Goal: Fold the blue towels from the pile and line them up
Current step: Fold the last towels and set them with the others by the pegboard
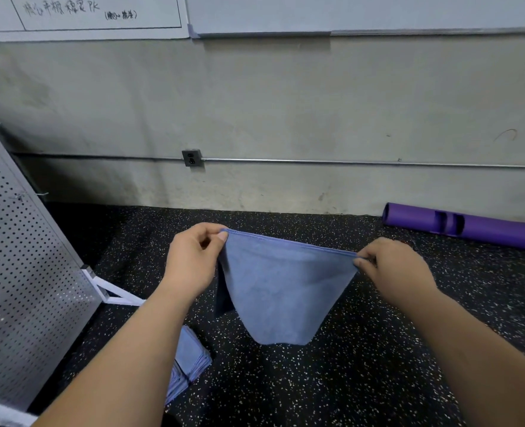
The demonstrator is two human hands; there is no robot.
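Hands (left [193, 257], right [393, 266]) at top corners of doubled, limp blue towel [282, 291]

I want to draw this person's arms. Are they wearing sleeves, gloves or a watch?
No sleeves, gloves or watch show. The left hand and right hand are bare, with no rings that I can see. The left forearm and right forearm are bare too, down to the picture's edge.
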